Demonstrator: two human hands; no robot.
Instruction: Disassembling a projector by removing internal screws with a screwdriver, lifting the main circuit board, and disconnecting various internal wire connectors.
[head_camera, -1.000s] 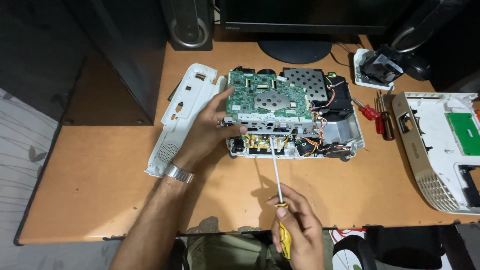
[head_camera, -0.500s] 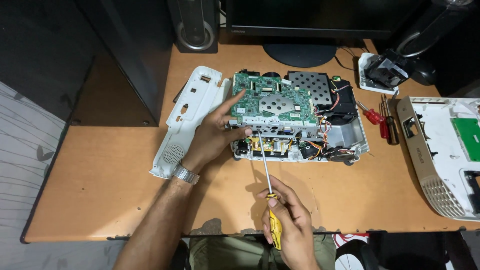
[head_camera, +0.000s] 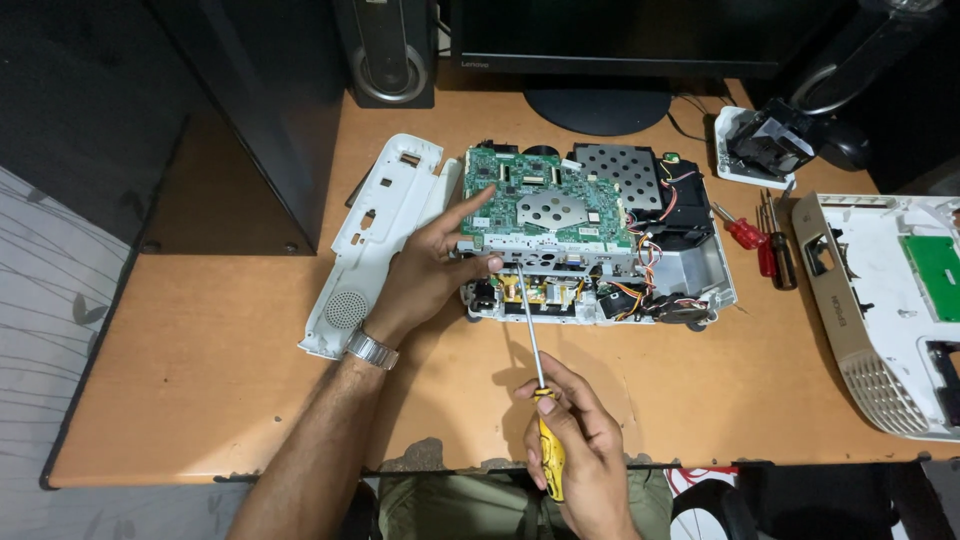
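Gripping a yellow-handled screwdriver (head_camera: 532, 400), the right hand (head_camera: 580, 450) is closed around the handle near the counter's (head_camera: 200, 380) front edge. The long shaft runs up and slightly left, and its tip meets the front face of the opened device (head_camera: 600, 250) just below the green circuit board (head_camera: 545, 205). The left hand (head_camera: 430, 270) rests against the device's left end, its index finger stretched over the board's corner and its thumb pressed along the front edge; it steadies the housing without wrapping around anything. A metal watch (head_camera: 372, 349) sits on that wrist.

Just left of the device, partly under the left hand, lies a long white cover panel (head_camera: 375, 240). A perforated metal plate (head_camera: 620, 175) and a bundle of coloured wires (head_camera: 640, 280) crowd the device's right half. Two red-handled screwdrivers (head_camera: 760, 245) lie just beside the device's right side, and a larger white and beige housing shell (head_camera: 880, 300) lies farther right. Behind stand a speaker (head_camera: 385, 50), a monitor stand (head_camera: 598, 105) and a small dark part on a white tray (head_camera: 765, 145). Nothing lies between the shaft and the device's front.
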